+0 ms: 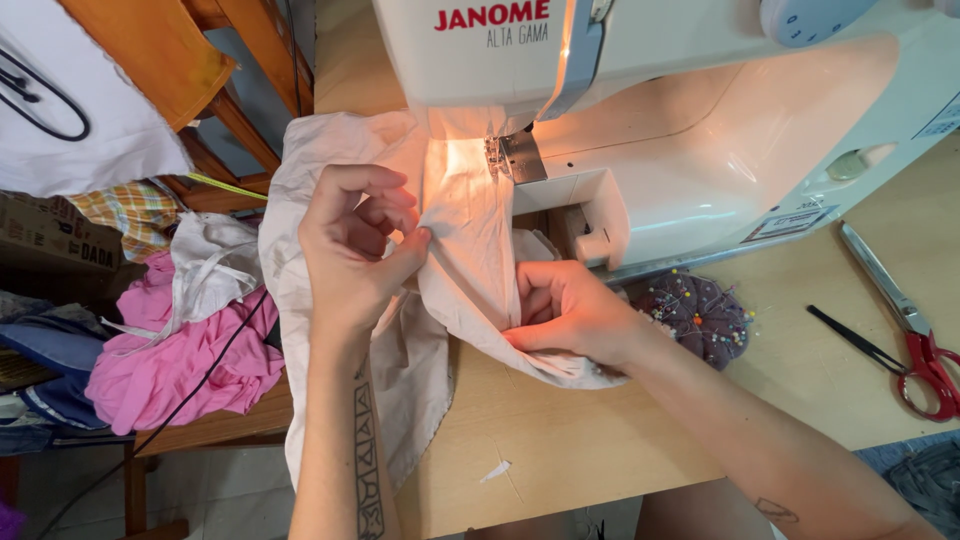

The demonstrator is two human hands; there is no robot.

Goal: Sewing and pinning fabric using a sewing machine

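Wooden tabletop [600,440], pale and smooth, carries one white plastic sewing machine [700,110] with its lamp lit warm over the needle area.

One piece of off-white cloth [465,250], soft, woven, creased. It runs from under the presser foot [497,155] down across the table edge and hangs off the front left. A folded strip lies lengthwise under the foot.

Left hand [352,250]: fingers curled, thumb and forefinger pressed together on a fold of the cloth just left of the strip. Right hand [570,312]: fingers bent and tucked into the cloth at the lower right of the strip, gripping a bunched edge against the table. Both forearms show dark line tattoos.

Just right of the right hand, touching the machine's base: one round dark purple pincushion [700,318], padded, studded with many coloured pin heads, too small to count.

Far right on the table: one pair of scissors [905,325], long metal blades, red handles. Beside it one thin black tool [855,340], kind unclear. One small white scrap [495,470] near the front edge.

Left, off the table: a lower wooden bench [215,425] holding a loose heap of fabric — pink cloth [170,365], white, checked yellow, blue. A black cable crosses the pink. Orange-brown wooden chair legs [230,110] behind. Floor pale.
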